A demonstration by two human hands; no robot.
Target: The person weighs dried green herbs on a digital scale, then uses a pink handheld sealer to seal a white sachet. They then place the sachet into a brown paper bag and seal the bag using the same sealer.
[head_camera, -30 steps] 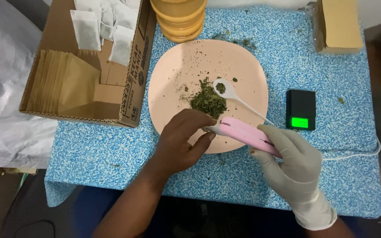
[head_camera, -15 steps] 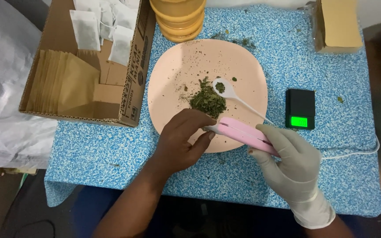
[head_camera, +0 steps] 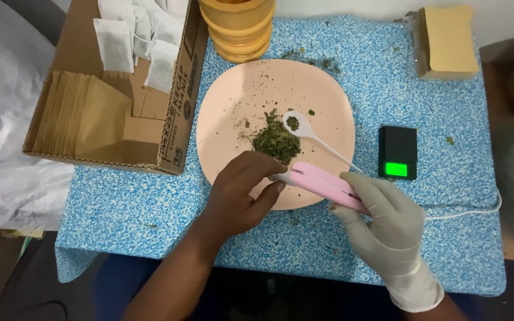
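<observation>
Head view, from the left: a cardboard box [head_camera: 114, 89] of white and brown paper bags sits at the desk's [head_camera: 120, 202] far left corner, with stacked yellow tubs [head_camera: 237, 30] just to its right. Next comes the round pink plate [head_camera: 233, 101], carrying a small heap of dried green leaves [head_camera: 276, 141] and a white plastic spoon [head_camera: 304, 129] with a few leaves in its bowl. At the plate's near rim the bare left hand [head_camera: 239, 193] pinches something small, its fingertips touching the tip of a pink sealer tool [head_camera: 322, 185]; what it pinches is hidden. The tool's long axis slants from that tip down and right into the gloved right hand [head_camera: 382, 223], whose grip is closed around its back end. The leaves lie just beyond the left hand, which is nearer them. Farther right sit a black pocket scale [head_camera: 398, 151] and a brown packet stack [head_camera: 447, 41].
</observation>
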